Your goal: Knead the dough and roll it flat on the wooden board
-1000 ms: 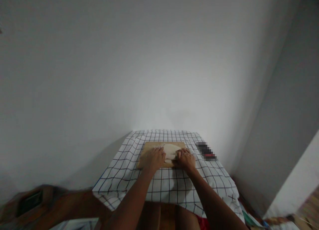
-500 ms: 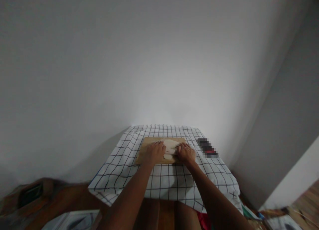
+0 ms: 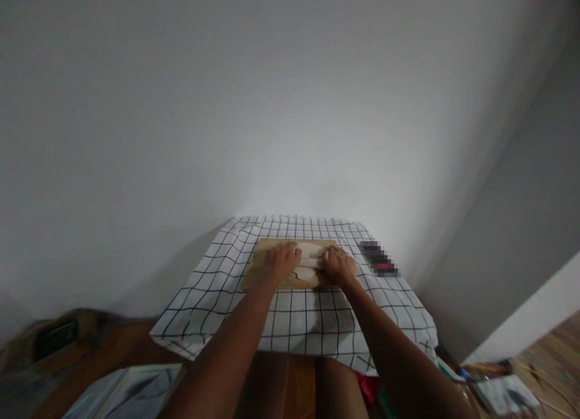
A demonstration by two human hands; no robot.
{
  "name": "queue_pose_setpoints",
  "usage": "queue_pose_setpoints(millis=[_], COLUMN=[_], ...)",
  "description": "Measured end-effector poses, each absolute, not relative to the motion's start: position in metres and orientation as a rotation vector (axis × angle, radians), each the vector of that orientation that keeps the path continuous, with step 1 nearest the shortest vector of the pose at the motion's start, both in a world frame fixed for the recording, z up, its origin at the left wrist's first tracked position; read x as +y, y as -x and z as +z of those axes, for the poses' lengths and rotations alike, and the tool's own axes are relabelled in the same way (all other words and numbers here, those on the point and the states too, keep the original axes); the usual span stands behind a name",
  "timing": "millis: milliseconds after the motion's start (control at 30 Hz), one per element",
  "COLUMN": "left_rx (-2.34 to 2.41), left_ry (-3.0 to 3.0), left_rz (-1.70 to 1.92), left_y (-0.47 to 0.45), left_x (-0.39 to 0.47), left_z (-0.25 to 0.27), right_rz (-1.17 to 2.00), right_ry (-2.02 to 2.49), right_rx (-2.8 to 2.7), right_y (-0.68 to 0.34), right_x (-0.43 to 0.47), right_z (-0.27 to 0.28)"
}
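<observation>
A flattened sheet of pale dough (image 3: 309,249) lies on a wooden board (image 3: 259,268), its near edge uneven. Across the dough runs a pale rolling pin (image 3: 311,262), of which only the short middle stretch shows. My left hand (image 3: 283,259) is closed over the pin's left part, fingers curled. On the right part my right hand (image 3: 338,263) is closed in the same way. Both hands cover the ends of the pin and some of the dough.
The board rests on a table with a white checked cloth (image 3: 290,322). A blurred-out dark item (image 3: 379,259) lies at the table's right side. Behind the table stands a plain wall (image 3: 290,104). A box (image 3: 57,340) is on the floor at left.
Both hands have pushed the rolling pin slightly away from me over the dough, so more dough shows on the near side. The whole view has shifted a little.
</observation>
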State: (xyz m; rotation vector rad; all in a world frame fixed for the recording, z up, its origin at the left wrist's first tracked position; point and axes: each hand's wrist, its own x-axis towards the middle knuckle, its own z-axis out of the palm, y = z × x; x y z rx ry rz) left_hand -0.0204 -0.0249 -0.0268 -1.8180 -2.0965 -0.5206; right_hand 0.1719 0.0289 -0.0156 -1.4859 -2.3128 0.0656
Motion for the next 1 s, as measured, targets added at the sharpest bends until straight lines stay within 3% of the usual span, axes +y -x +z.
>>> queue_pose_setpoints(millis=[1000], left_rx=[-1.974], left_ry=[1.795], left_rz=[-0.614], left_y=[0.015], left_x=[-0.046], left_z=[-0.038], right_rz=[-0.043], right_ry=[1.390], right_rx=[-2.410], right_y=[-0.181], right_x=[0.006], right_z=[-0.011])
